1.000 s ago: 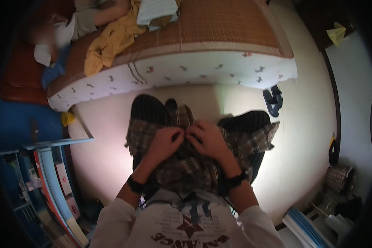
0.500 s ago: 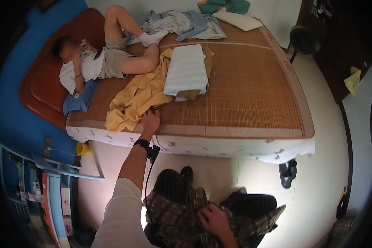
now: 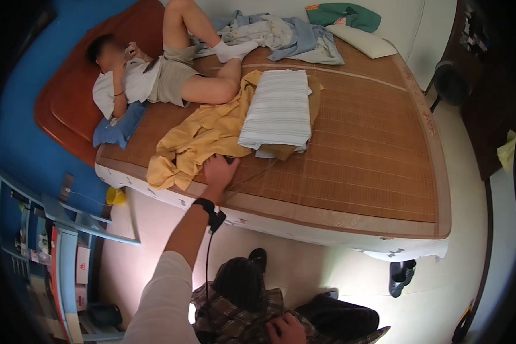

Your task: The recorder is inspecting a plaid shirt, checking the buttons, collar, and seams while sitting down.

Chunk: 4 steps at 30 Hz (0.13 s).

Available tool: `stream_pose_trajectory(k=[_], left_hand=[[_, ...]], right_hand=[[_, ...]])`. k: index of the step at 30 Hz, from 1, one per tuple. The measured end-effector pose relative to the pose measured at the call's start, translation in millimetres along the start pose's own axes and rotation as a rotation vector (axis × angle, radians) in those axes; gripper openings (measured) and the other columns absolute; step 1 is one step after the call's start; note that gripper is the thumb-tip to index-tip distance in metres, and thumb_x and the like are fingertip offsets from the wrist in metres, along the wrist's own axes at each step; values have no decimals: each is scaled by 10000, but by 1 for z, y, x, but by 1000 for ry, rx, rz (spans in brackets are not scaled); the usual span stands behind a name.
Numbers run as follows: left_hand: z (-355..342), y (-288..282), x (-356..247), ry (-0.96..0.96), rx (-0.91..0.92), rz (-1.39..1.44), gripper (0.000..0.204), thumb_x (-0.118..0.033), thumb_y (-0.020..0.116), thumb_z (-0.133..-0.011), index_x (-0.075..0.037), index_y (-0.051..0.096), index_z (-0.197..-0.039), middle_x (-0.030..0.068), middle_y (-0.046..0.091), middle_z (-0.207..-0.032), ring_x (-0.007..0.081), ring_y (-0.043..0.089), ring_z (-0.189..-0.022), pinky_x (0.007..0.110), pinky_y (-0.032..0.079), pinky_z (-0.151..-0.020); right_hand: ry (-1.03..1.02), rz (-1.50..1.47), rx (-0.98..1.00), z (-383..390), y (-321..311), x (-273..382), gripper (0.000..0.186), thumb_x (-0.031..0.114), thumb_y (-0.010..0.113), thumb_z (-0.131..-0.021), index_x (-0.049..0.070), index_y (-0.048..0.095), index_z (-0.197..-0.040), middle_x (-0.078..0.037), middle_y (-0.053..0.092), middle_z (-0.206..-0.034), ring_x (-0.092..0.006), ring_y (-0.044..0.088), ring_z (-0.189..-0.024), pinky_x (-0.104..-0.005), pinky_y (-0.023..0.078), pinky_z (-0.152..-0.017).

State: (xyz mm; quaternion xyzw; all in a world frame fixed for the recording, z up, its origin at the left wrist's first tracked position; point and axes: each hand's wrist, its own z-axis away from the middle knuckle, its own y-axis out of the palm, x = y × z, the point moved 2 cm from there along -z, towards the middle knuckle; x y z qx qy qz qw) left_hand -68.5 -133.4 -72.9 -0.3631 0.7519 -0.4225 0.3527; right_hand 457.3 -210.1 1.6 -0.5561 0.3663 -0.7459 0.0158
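Note:
My left hand (image 3: 219, 169) reaches out to the near edge of the bed, beside a crumpled yellow cloth (image 3: 200, 139). Its fingers curl around something small and dark, too hidden to name. A black strap with a small device (image 3: 213, 219) and a cable circles that wrist. Down at my lap, my right hand (image 3: 286, 330) has its fingers bent into a brown plaid shirt (image 3: 241, 309). To the right of the yellow cloth, and partly over it, lies a folded white striped cloth (image 3: 278, 109).
Another person (image 3: 172, 74) lies on the far left of the bed by a red-brown headboard (image 3: 57, 109). A woven mat (image 3: 372, 149) covers the bed. Dark slippers (image 3: 400, 278) lie on the floor. A pale blue shelf (image 3: 69, 269) stands at left, a black fan (image 3: 452, 83) at far right.
My left hand has moved slightly right along the bed edge, and its fingers have curled in. The view has shifted and tilted. My right hand appears lower in the picture, still on the plaid shirt.

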Motion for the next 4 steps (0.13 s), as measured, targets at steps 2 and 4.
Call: stream_pose_trajectory(k=[2, 4], left_hand=[[-18, 1, 6, -71, 383, 17, 790, -625, 665, -826, -46, 566, -1354, 251, 504, -1439, 386, 505, -1297, 494, 413, -1058], [-24, 5, -9, 5, 282, 147, 729, -602, 608, -891, -136, 536, -1447, 212, 481, -1502, 326, 425, -1407, 442, 346, -1142]], right_hand=[[-35, -52, -27, 1, 5, 0, 138, 169, 681, -903, 32, 665, -893, -170, 587, -883, -376, 597, -785, -467, 493, -682], [-34, -38, -23, 1, 3, 3, 137, 176, 681, -911, 40, 668, -898, -178, 584, -883, -371, 599, -786, -468, 495, -681]])
